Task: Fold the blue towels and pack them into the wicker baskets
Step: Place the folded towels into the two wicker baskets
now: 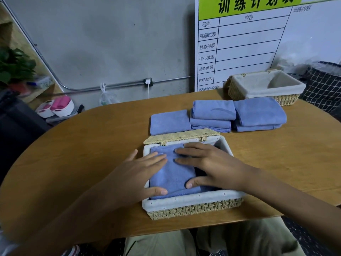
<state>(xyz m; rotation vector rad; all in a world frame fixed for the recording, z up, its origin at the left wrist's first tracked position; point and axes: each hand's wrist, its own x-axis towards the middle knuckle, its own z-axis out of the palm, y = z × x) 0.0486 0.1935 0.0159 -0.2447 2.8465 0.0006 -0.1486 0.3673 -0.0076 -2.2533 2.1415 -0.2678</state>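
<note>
Pressing flat with straight fingers, left hand point(140, 170) and right hand point(206, 163) touch the blue towel point(171, 174) inside the wicker basket point(193, 207).

You had two wicker baskets on the table: the near one point(193, 209) in front of you, and a far one point(265, 87) by the wall. You had one folded blue towel point(173, 174) lying in the near basket. Behind it sat three groups of folded towels: a single towel point(169, 121) on the left, a middle stack point(212, 115) of what looked like two, and a right stack point(258, 113), also apparently two. Both of your hands, left point(140, 170) and right point(206, 163), were in view.
</note>
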